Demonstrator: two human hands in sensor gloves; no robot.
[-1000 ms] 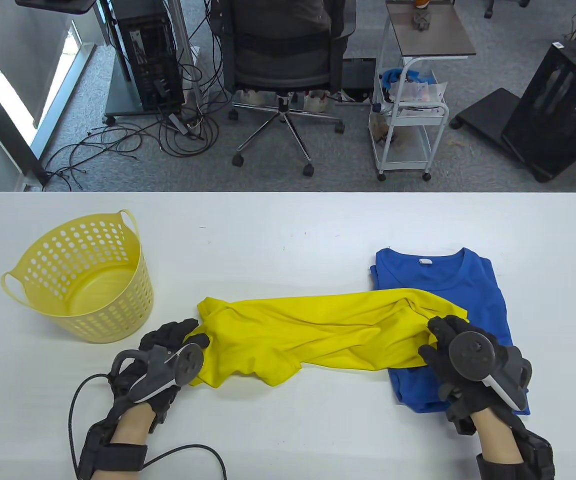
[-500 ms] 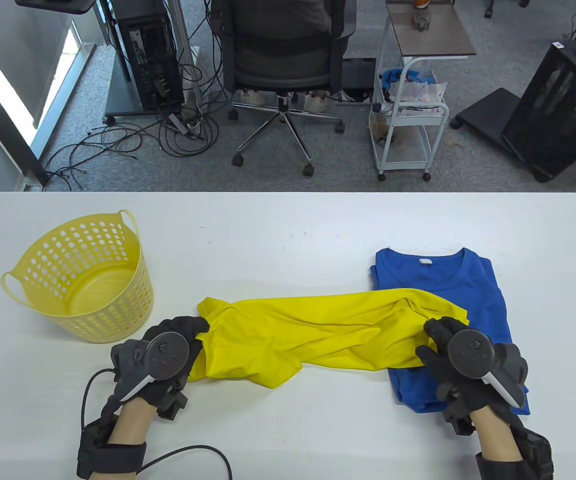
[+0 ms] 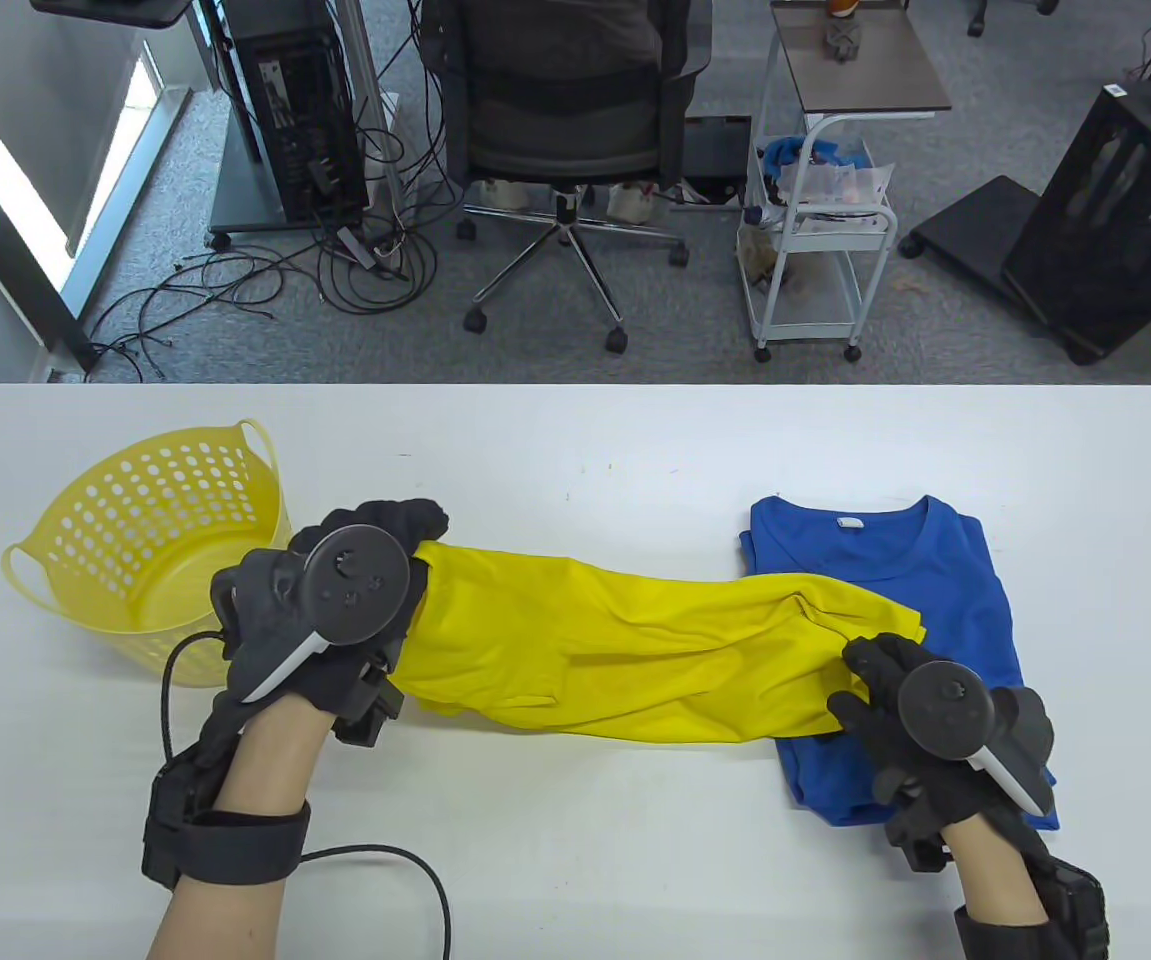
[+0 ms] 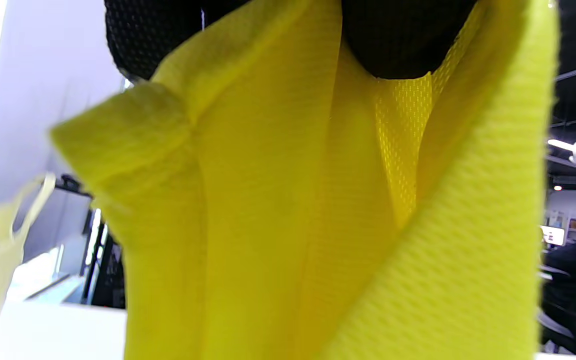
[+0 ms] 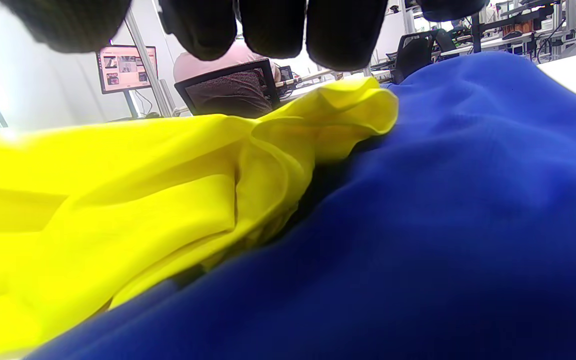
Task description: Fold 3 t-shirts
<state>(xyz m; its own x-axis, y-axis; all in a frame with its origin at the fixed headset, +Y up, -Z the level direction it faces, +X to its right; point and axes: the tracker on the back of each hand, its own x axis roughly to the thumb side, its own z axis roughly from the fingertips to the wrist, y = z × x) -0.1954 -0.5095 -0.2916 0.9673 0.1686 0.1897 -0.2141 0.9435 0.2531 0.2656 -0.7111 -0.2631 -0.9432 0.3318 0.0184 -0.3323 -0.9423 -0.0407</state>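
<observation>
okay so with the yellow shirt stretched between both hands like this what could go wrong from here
Two risks stand out. The yellow shirt overlaps the folded blue shirt at the right hand, so pulling could drag the blue shirt and spoil its fold. The left hand lifts its end right beside the yellow basket, so a swing could knock the basket.

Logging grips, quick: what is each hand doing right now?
Left hand: grips one end of the yellow t-shirt, lifted.
Right hand: holds the other end, over the blue t-shirt.
</observation>
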